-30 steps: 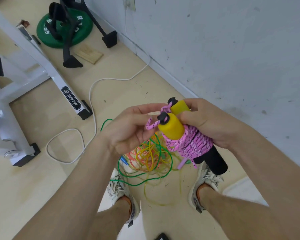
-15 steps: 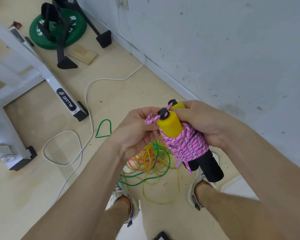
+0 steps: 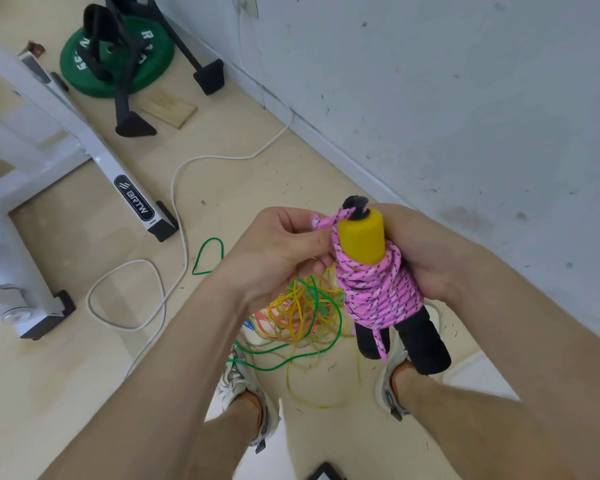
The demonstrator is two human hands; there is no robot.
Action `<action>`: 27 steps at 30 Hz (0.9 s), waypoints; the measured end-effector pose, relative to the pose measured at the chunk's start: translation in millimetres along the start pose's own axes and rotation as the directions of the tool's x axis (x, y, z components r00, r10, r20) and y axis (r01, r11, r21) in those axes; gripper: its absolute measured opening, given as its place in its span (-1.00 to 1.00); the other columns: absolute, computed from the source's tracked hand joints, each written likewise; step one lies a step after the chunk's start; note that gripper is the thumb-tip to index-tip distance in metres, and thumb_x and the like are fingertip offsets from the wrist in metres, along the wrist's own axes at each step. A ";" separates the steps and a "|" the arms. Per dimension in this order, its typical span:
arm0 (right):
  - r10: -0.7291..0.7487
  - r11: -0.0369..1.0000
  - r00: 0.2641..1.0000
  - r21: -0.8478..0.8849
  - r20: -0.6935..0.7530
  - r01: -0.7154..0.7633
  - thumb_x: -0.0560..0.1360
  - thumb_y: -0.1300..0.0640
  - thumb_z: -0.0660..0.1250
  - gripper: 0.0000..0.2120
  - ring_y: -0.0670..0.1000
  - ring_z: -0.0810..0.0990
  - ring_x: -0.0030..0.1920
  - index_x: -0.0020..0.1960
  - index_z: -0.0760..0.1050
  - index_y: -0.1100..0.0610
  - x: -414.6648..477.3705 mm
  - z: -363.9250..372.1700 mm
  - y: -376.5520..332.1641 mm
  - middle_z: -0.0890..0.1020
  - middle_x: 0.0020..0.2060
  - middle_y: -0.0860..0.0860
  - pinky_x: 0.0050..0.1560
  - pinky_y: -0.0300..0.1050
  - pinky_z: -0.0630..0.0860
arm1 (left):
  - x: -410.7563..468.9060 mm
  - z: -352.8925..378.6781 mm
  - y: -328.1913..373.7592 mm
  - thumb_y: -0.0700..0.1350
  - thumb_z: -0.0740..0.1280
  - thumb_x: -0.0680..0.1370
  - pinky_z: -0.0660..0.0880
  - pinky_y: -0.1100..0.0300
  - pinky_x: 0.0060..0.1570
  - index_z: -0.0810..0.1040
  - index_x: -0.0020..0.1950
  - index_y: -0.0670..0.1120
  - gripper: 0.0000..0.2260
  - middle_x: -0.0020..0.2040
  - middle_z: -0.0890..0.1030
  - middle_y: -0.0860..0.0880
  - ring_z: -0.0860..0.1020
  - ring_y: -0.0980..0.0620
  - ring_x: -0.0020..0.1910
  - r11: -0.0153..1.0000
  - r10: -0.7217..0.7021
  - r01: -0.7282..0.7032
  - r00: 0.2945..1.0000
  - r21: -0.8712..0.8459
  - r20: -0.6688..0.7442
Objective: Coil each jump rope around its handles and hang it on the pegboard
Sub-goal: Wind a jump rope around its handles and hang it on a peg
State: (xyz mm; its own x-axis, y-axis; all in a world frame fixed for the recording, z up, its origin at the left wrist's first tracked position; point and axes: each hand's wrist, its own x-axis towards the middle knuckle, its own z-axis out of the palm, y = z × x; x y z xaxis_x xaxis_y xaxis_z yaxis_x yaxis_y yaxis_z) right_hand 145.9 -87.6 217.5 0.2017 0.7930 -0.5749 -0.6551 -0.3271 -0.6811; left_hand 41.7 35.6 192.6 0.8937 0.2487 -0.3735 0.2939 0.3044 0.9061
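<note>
A pink speckled jump rope [image 3: 378, 296] is wound tightly around its two yellow-and-black handles [image 3: 361, 242], held upright in front of me. My right hand [image 3: 426, 251] grips the bundle from the right side. My left hand [image 3: 284, 251] pinches the loose pink rope end by the black cap at the top of the handles. On the floor below lies a tangle of green, yellow and orange jump ropes [image 3: 298, 317]. No pegboard is in view.
A white wall [image 3: 465, 98] runs along the right. A white machine frame [image 3: 94, 157] stands at the left, with a white cable [image 3: 174, 202] looping over the floor. A green weight plate [image 3: 118, 57], black stand feet and a wooden block [image 3: 168, 109] lie at the back. My shoes straddle the tangle.
The handles have been turned more upright and lined up one behind the other. My left hand has drawn the pink rope end up at the handle tops. The view shifted slightly.
</note>
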 end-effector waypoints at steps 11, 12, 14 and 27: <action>-0.235 0.893 0.968 -0.414 -0.090 0.178 0.56 0.26 0.19 -0.79 -0.05 0.39 -0.28 -0.22 0.39 0.06 9.0 16.2 -12.4 0.46 -0.31 0.12 -0.17 -0.20 0.35 | 2.1 13.0 -9.0 -0.14 0.35 0.43 0.13 0.09 -0.31 0.52 -0.29 -0.21 -0.83 -0.38 0.37 -0.09 0.29 0.03 -0.40 0.996 -0.043 0.023 0.971 -0.085 -0.234; -0.163 0.849 0.984 -0.519 -0.074 0.102 0.61 0.31 0.15 -0.67 -0.08 0.27 -0.32 -0.27 0.23 0.02 14.0 8.7 -15.4 0.31 -0.33 0.08 -0.20 -0.26 0.29 | 1.5 14.6 -10.0 -0.06 0.36 0.42 0.18 0.12 -0.30 0.53 -0.14 -0.18 -0.82 -0.32 0.40 -0.10 0.32 0.02 -0.37 0.988 -0.092 0.059 0.967 -0.146 -0.239; -0.220 0.807 0.974 -0.572 -0.058 0.148 0.64 0.38 0.10 -0.56 -0.12 0.19 -0.33 -0.28 0.08 -0.01 12.3 -8.0 -15.7 0.19 -0.31 -0.02 -0.24 -0.28 0.26 | 0.6 16.8 -10.4 -0.04 0.32 0.50 0.20 0.22 -0.40 0.48 -0.09 -0.15 -0.83 -0.42 0.43 -0.05 0.32 0.06 -0.47 0.979 -0.154 0.113 0.956 -0.171 -0.249; -0.376 0.724 0.922 -0.594 0.086 0.350 0.22 -0.13 0.57 -0.60 -0.14 0.58 -0.31 -0.12 0.46 -0.02 3.1 20.4 5.9 0.58 -0.34 -0.14 -0.28 -0.25 0.52 | 13.5 -2.7 -7.4 -0.13 0.19 0.35 0.31 0.20 -0.36 0.43 -0.27 -0.34 -0.76 -0.37 0.35 -0.11 0.32 0.07 -0.36 0.956 0.219 -0.084 0.843 0.282 -0.492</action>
State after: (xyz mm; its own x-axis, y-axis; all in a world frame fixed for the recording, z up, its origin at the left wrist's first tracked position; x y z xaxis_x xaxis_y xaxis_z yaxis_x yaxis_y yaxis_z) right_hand 127.9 -76.6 221.0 0.3703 0.8986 -0.2352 0.0292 -0.2643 -0.9640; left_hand 50.7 39.2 180.4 0.6509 0.7284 -0.2140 0.3014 0.0108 0.9534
